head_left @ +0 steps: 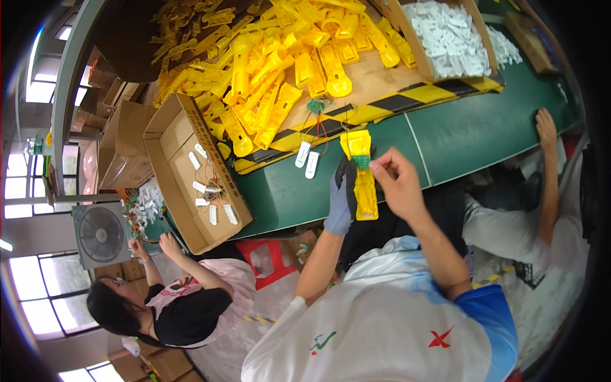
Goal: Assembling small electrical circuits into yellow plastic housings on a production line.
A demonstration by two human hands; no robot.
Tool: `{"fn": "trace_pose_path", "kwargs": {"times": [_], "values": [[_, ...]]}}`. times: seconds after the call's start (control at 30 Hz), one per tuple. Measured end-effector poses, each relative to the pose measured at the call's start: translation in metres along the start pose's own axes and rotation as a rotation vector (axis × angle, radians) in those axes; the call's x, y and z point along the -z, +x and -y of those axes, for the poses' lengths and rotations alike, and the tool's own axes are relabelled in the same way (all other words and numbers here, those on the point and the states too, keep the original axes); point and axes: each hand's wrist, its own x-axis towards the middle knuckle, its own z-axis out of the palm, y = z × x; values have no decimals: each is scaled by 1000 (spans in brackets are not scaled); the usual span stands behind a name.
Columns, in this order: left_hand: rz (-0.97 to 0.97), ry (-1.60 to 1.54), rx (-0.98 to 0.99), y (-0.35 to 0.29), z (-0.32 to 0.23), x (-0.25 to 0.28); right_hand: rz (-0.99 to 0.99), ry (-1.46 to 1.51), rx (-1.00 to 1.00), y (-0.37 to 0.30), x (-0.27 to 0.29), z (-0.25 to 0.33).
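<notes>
We see the fingers (380, 167) of the right hand (398, 184) pinched together at the green circuit board (361, 162) seated in the upper part of a yellow plastic housing (363, 184). The left hand (340, 200), in a blue-grey glove, is wrapped around the left side of that housing and grips it upright above the near edge of the green desk (445, 137).

Just left of the housing, two small white parts (307, 159) lie on the desk, with thin red and dark wires (320, 124) running up from them to a second small green board. Beyond these, a black-and-yellow striped strip (407, 99) edges a brown board heaped with a pile of yellow housings (280, 70). Far right of the pile stands a cardboard box of white parts (449, 38). To the left, an open cardboard box (191, 172) holds a few more white pieces.

Another person's hand (545, 124) rests on the desk at the far right, well apart from ours. At lower left, a second person (172, 305) bends near a grey fan (102, 234).
</notes>
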Motion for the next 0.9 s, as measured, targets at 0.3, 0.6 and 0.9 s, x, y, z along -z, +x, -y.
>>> {"fn": "trace_pose_path", "kwargs": {"times": [0.3, 0.6, 0.9], "values": [[-58, -138, 0, 0, -1, -6, -40, 117, 17, 2, -14, -13], [-145, 86, -11, 4, 2, -14, -22, 86, -45, 6, -4, -8], [-153, 26, 29, 3, 3, -17, -24, 173, 19, 7, -4, -8]]}}
